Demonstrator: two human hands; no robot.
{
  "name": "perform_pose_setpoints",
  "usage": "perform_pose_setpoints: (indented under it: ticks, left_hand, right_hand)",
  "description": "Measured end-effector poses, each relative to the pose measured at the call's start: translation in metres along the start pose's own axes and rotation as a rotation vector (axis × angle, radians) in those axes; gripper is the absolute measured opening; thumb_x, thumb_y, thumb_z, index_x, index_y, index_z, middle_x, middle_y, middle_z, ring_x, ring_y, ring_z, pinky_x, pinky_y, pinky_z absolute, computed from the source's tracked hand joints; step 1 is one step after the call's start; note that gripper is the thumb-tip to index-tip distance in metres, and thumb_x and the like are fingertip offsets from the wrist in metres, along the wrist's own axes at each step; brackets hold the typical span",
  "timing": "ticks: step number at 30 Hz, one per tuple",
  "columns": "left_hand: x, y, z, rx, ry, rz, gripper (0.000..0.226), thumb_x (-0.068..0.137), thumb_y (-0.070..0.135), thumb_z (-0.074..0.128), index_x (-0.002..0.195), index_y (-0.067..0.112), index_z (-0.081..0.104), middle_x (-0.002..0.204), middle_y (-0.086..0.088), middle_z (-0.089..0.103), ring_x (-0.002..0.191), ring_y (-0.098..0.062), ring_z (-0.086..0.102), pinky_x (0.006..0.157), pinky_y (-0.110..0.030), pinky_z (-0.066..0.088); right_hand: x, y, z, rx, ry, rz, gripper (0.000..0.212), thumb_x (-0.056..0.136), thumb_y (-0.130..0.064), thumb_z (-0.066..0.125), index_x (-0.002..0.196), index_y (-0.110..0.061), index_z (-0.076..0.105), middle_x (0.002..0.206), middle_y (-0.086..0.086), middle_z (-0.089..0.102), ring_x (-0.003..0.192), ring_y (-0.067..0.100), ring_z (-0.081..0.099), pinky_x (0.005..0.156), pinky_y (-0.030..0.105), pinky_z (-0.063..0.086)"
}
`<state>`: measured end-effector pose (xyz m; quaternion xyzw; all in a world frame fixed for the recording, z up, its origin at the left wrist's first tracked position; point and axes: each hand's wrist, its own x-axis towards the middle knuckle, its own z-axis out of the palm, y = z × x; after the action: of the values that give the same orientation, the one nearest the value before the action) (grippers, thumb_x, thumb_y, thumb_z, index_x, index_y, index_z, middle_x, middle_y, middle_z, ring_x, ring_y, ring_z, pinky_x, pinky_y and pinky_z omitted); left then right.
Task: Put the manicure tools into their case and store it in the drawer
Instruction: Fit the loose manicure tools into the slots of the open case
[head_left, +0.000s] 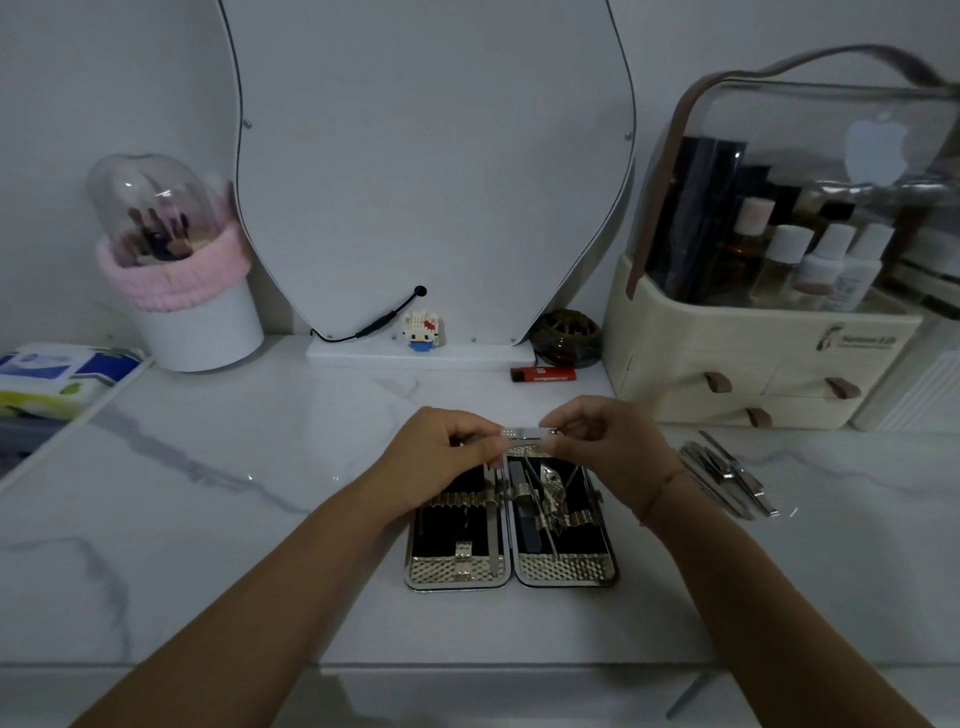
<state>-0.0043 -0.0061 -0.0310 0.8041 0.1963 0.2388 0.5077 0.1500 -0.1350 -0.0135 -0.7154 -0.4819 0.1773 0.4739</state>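
White counter (208, 519), grey marble veins. Case (511, 569) at centre: black lining, silver dimpled trim. Lighter (543, 373) red. Pot (174, 280) at upper left: pink band.

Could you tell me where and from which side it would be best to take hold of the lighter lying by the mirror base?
Probably the lighter is best pinched across its long sides, mid-body, coming from above: it lies flat on the counter, with the mirror base close behind.
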Motion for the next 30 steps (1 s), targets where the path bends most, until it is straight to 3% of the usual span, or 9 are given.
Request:
perform_pose_setpoints:
  ticks: [4, 8, 12, 17, 21, 26, 30]
  left_hand:
    - [-0.001, 0.000, 0.001, 0.026, -0.003, -0.011, 0.007, 0.081, 0.020, 0.070, 0.084, 0.022, 0.076, 0.070, 0.002, 0.071, 0.069, -0.010, 0.062, 0.077, -0.036, 0.052]
    - [-0.002, 0.004, 0.002, 0.002, 0.001, -0.021, 0.020, 0.083, 0.020, 0.067, 0.067, 0.031, 0.072, 0.060, 0.007, 0.066, 0.061, -0.008, 0.057, 0.068, -0.031, 0.048]
    - [-0.005, 0.010, 0.000, -0.026, 0.014, -0.058, 0.026, 0.086, 0.021, 0.065, 0.061, 0.030, 0.067, 0.053, 0.010, 0.059, 0.053, -0.003, 0.050, 0.059, -0.020, 0.040]
    - [-0.008, 0.012, -0.007, -0.144, 0.008, -0.166, 0.028, 0.085, 0.020, 0.065, 0.057, 0.025, 0.070, 0.057, 0.004, 0.059, 0.061, -0.011, 0.052, 0.069, -0.029, 0.042]
    - [-0.011, 0.016, -0.012, -0.065, 0.012, -0.151, 0.033, 0.085, 0.021, 0.065, 0.052, 0.027, 0.068, 0.053, 0.007, 0.057, 0.058, -0.010, 0.050, 0.067, -0.027, 0.040]
    - [-0.021, 0.018, -0.019, -0.074, 0.069, -0.149, 0.024, 0.085, 0.020, 0.065, 0.061, 0.016, 0.068, 0.055, 0.004, 0.057, 0.058, -0.007, 0.052, 0.065, -0.018, 0.043]
    - [-0.033, 0.017, -0.028, -0.059, -0.012, -0.158, 0.018, 0.086, 0.019, 0.063, 0.072, 0.012, 0.072, 0.054, 0.008, 0.057, 0.055, 0.000, 0.051, 0.061, -0.011, 0.039]
  right_hand:
    - [0.000, 0.006, 0.009, 0.107, 0.002, 0.066, 0.007, 0.073, -0.011, 0.073, 0.079, -0.013, 0.070, 0.064, -0.004, 0.066, 0.055, 0.000, 0.058, 0.058, 0.012, 0.049]
    - [0.000, 0.004, 0.011, 0.151, -0.009, 0.061, 0.004, 0.078, -0.012, 0.069, 0.081, -0.011, 0.068, 0.059, -0.010, 0.064, 0.051, -0.005, 0.056, 0.055, 0.009, 0.045]
    - [0.002, -0.010, 0.009, 0.013, -0.055, -0.086, 0.012, 0.079, -0.015, 0.068, 0.082, -0.027, 0.068, 0.077, -0.010, 0.067, 0.067, -0.002, 0.060, 0.064, 0.009, 0.048]
    - [0.001, -0.017, 0.012, 0.095, -0.037, -0.079, 0.016, 0.080, -0.011, 0.066, 0.070, -0.023, 0.063, 0.072, -0.007, 0.059, 0.066, 0.008, 0.053, 0.069, 0.024, 0.046]
    - [-0.009, -0.018, 0.023, -0.099, 0.109, -0.127, 0.021, 0.073, -0.023, 0.073, 0.065, -0.028, 0.054, 0.066, -0.007, 0.050, 0.060, 0.007, 0.043, 0.059, 0.018, 0.040]
    - [-0.025, -0.025, 0.031, -0.054, 0.237, -0.095, 0.006, 0.079, -0.020, 0.068, 0.074, -0.018, 0.064, 0.069, -0.001, 0.066, 0.062, 0.012, 0.060, 0.062, 0.021, 0.053]
    - [-0.041, -0.026, 0.029, 0.209, 0.214, -0.060, 0.012, 0.081, -0.009, 0.065, 0.076, -0.019, 0.069, 0.058, -0.005, 0.067, 0.052, 0.008, 0.057, 0.053, 0.020, 0.051]
